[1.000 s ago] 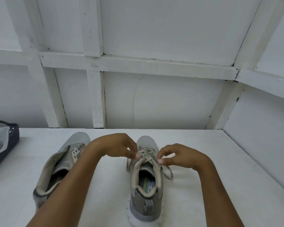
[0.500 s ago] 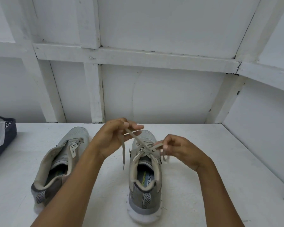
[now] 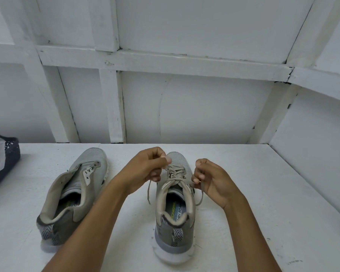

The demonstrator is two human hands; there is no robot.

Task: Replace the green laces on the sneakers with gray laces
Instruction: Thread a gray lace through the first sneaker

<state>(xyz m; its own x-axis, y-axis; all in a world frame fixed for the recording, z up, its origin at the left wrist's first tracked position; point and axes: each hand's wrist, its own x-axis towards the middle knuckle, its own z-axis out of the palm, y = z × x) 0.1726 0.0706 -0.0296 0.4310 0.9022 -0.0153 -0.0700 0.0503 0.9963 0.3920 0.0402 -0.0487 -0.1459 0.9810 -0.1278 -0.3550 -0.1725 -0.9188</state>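
Two grey sneakers stand on the white table (image 3: 243, 193), heels toward me. The right sneaker (image 3: 174, 209) carries a gray lace (image 3: 175, 172) threaded through its eyelets and crossed over at the top. My left hand (image 3: 145, 169) pinches one end of that lace on the shoe's left side, the loose tip hanging down. My right hand (image 3: 210, 177) pinches the other end on the right side, its tip also dangling. The left sneaker (image 3: 73, 193) has no lace and its tongue lies open. No green lace is visible.
A dark blue basket (image 3: 6, 160) holding a pale bag sits at the table's far left edge. White panelled walls close the table at the back and on the right.
Both hands drew apart and came down beside the sneaker's tongue, pulling the crossed lace ends tight. The left hand dropped from above the toe.
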